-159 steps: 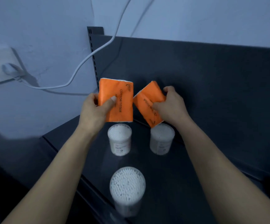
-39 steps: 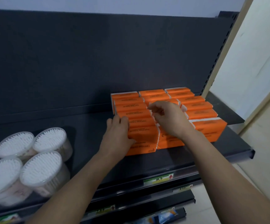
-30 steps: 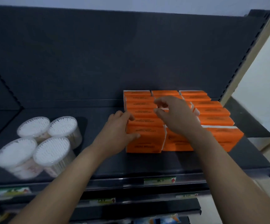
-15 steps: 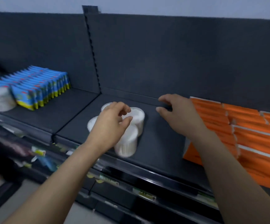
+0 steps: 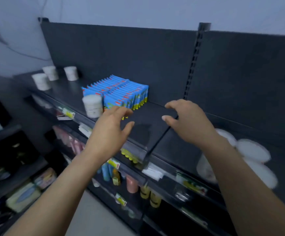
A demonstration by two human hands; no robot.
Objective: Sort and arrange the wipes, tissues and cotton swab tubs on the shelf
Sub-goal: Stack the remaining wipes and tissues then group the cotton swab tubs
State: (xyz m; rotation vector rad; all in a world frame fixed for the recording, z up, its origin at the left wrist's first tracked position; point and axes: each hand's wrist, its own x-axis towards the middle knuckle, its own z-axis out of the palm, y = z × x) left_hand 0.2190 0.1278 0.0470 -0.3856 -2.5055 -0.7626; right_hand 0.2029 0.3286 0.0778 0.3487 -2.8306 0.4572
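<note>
The left hand (image 5: 110,126) and right hand (image 5: 189,121) hover over the shelf (image 5: 148,123), each grip wide and holding nothing. A blurry white cotton swab tub (image 5: 92,106) stands near the front edge, just beside the blue packs (image 5: 121,94).

Dark shelving (image 5: 155,116) — pale wall (image 5: 138,9)

Left hand (image 5: 110,128) and right hand (image 5: 188,122) reach forward, fingers loosely spread.

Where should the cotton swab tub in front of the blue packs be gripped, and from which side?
Probably round its upper side wall, coming from above and the aisle side. The cotton swab tub stands upright at the front edge of the shelf, so top and front are free, while the blue packs stand close behind it. The open left hand is nearest.
</note>
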